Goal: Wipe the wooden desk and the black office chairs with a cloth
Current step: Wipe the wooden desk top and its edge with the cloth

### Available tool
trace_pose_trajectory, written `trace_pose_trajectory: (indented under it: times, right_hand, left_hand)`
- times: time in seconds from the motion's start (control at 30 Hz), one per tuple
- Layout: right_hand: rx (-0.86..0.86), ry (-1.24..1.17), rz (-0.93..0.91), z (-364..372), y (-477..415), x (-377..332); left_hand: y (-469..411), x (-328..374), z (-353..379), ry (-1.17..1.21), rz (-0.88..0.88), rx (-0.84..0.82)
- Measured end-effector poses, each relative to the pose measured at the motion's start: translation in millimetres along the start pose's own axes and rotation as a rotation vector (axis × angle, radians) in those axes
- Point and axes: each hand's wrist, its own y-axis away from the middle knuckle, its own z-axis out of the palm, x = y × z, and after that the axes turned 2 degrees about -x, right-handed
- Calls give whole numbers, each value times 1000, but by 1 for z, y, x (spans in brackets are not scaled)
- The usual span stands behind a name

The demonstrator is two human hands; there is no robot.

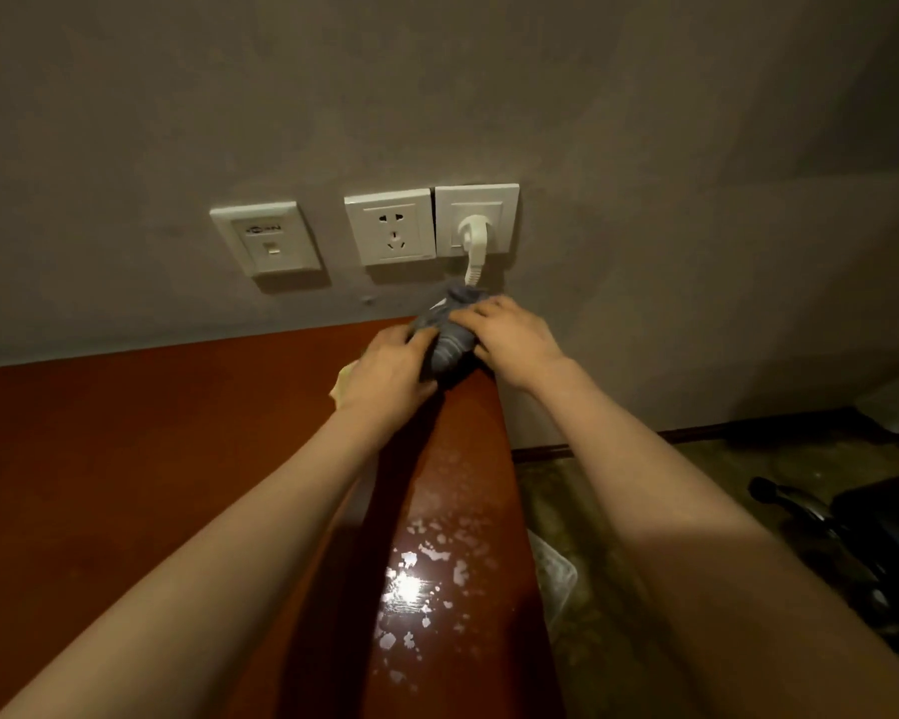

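Bunching the grey cloth (445, 350) at the far right corner of the wooden desk (125, 459), you have both hands on it. Your left hand (385, 371) curls its fingers round the near end, and your right hand (509, 339) clamps over the top, fingers bent onto the fabric.

I judge you are regathering the cloth partway through the desk step. The black chair (878, 537), well right of and below your right fingers, is probably yet to be wiped.

Next you need to flatten the cloth and draw it toward you across the wet speckles.

Just beyond your fingertips a white cable (472, 272) hangs from its plug (476, 236) against the wall, so there is no room forward. The desk edge drops off under your right fingers. Open surface lies left of your left fingers, past a pale yellow scrap (344, 381).
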Motion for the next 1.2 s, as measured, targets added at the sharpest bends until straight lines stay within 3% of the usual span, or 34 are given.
trace_pose_trajectory:
  times: [0.13, 0.23, 0.37, 0.87, 1.13, 1.2]
  right_hand:
    - [21, -318, 227, 15, 15, 35]
    - [19, -563, 272, 32, 38, 34]
    - [20, -679, 292, 42, 67, 25]
    - [-129, -705, 129, 59, 195, 4]
    - [-292, -513, -11, 59, 249, -1]
    - [-344, -358, -103, 54, 261, 3]
  left_hand:
    - [-38, 31, -9, -101, 161, -88]
    - [-49, 49, -19, -147, 233, -191]
    - [-22, 62, -19, -173, 260, -257]
    - [98, 124, -2, -189, 175, -436]
    - [162, 167, -1, -220, 83, -524]
    - [180, 186, 6, -252, 30, -521]
